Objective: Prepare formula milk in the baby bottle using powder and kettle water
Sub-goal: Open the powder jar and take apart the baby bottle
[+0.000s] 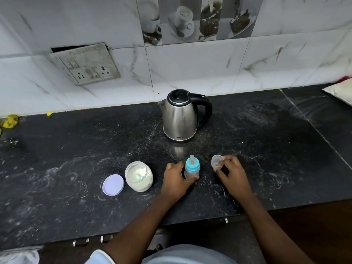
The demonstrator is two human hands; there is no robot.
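A small baby bottle [192, 167] with a blue collar and clear teat stands on the black counter [76, 159]. My left hand [176, 180] grips its body from the left. To its right, my right hand [231, 173] pinches the bottle's clear cap [217, 161] just above the counter. An open jar of pale formula powder [138, 176] stands left of the bottle, its lilac lid [113, 185] lying flat beside it. A steel kettle [181, 116] with a black lid and handle stands behind the bottle, its spout pointing left.
The tiled wall carries a socket plate [85, 63] at the back left. Yellow scraps [10, 121] lie at the far left edge. A white slab [341, 91] juts in at the far right. The counter's front edge runs above drawer handles [91, 241].
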